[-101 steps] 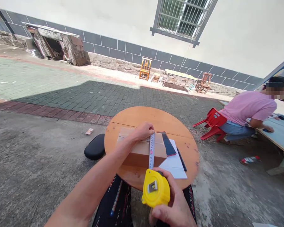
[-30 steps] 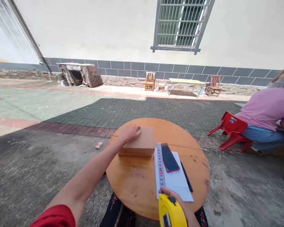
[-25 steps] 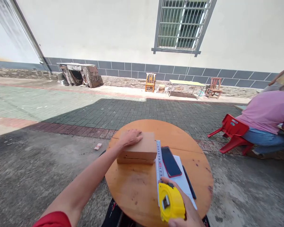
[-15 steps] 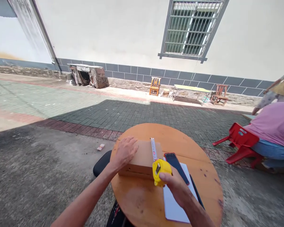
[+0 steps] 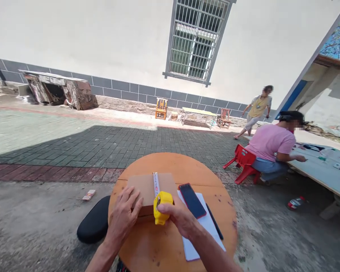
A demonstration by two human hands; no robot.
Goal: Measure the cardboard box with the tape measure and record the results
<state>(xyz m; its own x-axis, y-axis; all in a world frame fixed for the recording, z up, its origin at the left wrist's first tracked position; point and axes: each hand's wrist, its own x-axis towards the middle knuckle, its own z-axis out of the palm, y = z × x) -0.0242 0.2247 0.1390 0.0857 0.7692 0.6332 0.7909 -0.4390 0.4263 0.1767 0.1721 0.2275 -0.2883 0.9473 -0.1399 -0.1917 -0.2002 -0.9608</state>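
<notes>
A brown cardboard box (image 5: 166,183) lies on the round wooden table (image 5: 175,160). My right hand (image 5: 179,213) is closed around a yellow tape measure (image 5: 162,207) at the box's near edge. From it the white tape blade (image 5: 156,182) runs out across the top of the box toward its far edge. My left hand (image 5: 126,206) rests with fingers spread on the box's near left corner. To the right of the box, a dark phone with a red edge (image 5: 193,200) lies partly over white paper (image 5: 188,245). A black pen (image 5: 214,222) lies along the paper's right side.
A black padded seat (image 5: 95,221) stands left of the table. Off to the right, a person in a pink shirt (image 5: 272,141) sits on a red plastic chair (image 5: 245,164) at a long table (image 5: 325,166). Another person (image 5: 256,111) walks by the wall.
The view has swung right, bringing the seated person and the long table further in. My left hand has slid from the box's left top toward its near corner. The tape still lies across the box.
</notes>
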